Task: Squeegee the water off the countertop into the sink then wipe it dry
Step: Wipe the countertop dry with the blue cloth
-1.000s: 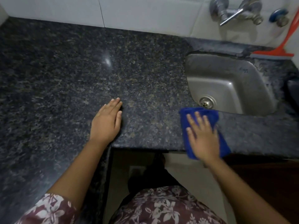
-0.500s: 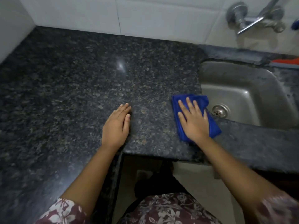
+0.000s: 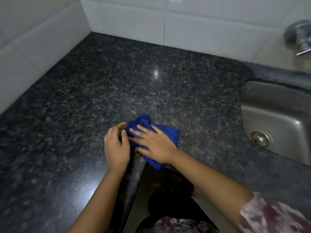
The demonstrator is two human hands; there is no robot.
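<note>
A blue cloth (image 3: 169,132) lies on the dark speckled granite countertop (image 3: 117,81), near the counter's inner front corner. My right hand (image 3: 154,145) presses flat on it with fingers spread. The cloth's far left end is bunched up. My left hand (image 3: 116,147) sits just left of the cloth, its fingers and thumb curled at the cloth's left edge; whether they pinch the fabric is unclear. The steel sink (image 3: 277,118) with its drain (image 3: 260,137) is set into the counter at the right. The squeegee is out of view.
White tiled walls (image 3: 127,19) close off the counter at the back and left. A chrome tap (image 3: 299,37) sticks out of the wall above the sink. The counter's front edge (image 3: 133,179) drops away just below my hands.
My right hand slid the cloth left, away from the sink and up against my left hand. My left hand went from lying flat to curled fingers at the cloth's edge. The view swung left.
</note>
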